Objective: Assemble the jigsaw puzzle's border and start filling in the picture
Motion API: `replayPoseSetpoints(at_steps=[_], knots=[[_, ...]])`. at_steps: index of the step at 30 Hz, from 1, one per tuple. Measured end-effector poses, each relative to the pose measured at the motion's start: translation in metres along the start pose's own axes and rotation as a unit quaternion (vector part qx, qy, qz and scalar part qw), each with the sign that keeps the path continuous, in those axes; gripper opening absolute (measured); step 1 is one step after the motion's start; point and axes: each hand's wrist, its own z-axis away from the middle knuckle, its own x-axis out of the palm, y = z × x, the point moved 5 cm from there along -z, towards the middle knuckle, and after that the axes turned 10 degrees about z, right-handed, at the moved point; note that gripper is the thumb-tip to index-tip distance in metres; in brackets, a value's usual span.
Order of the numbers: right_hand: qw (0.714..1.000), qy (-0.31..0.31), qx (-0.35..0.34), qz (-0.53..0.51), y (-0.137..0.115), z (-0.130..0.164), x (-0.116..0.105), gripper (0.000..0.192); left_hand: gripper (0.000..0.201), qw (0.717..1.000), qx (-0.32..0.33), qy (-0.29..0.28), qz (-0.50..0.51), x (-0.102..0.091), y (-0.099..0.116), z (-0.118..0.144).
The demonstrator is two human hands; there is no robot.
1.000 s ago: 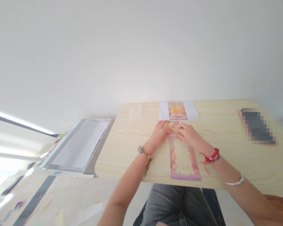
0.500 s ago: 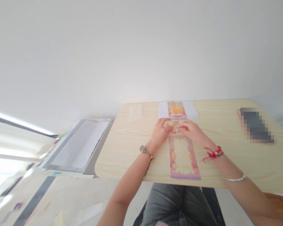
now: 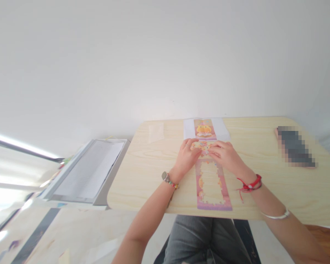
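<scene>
Near edge of the light woodgrain table point(image 3: 143, 183): pink puzzle frame point(image 3: 212, 183), long flat strip, running from that edge toward the middle. Border printed and glossy; pale inner cutout with jagged interlocking outline looks mostly unfilled. Judging by that, most of the fill is left to do.

At the frame's far end, left hand point(image 3: 187, 157) and right hand point(image 3: 226, 157) rest side by side, fingers curled narrow, both pinching a small cluster of joined puzzle pieces point(image 3: 202, 146), orange-yellow print, held just above or on the frame; cannot tell which.

Far edge: white reference sheet point(image 3: 205, 129) with the same character picture. Left of it, a small clear plastic bag point(image 3: 156, 132). Right corner: blurred dark phone point(image 3: 294, 146).
</scene>
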Motion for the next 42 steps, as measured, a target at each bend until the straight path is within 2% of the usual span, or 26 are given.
replayPoseSetpoints(at_steps=[6,12,19,24,34,42], knots=[[1.0,0.008,-0.002,0.014,0.0,0.014,-0.002,0.02,0.011,1.0,0.015,-0.022,-0.001,0.003,0.012,0.0],[1.0,0.004,0.005,-0.011,0.005,0.017,0.003,0.017,0.01,0.999,0.026,-0.039,0.012,0.005,0.014,0.004],[0.997,-0.062,-0.04,-0.035,0.006,0.024,0.015,0.019,0.007,0.995,0.033,-0.09,0.039,0.01,0.019,0.012],[0.994,-0.097,-0.059,0.003,-0.001,0.025,0.014,0.022,0.007,0.991,0.024,-0.126,0.04,0.014,0.019,0.013],[0.994,-0.098,-0.053,0.025,-0.005,0.026,0.014,0.019,0.008,0.989,0.003,-0.141,0.038,0.013,0.019,0.011],[0.995,-0.074,-0.064,0.02,-0.007,0.026,0.014,0.021,0.011,0.989,0.007,-0.141,0.035,0.012,0.019,0.011]])
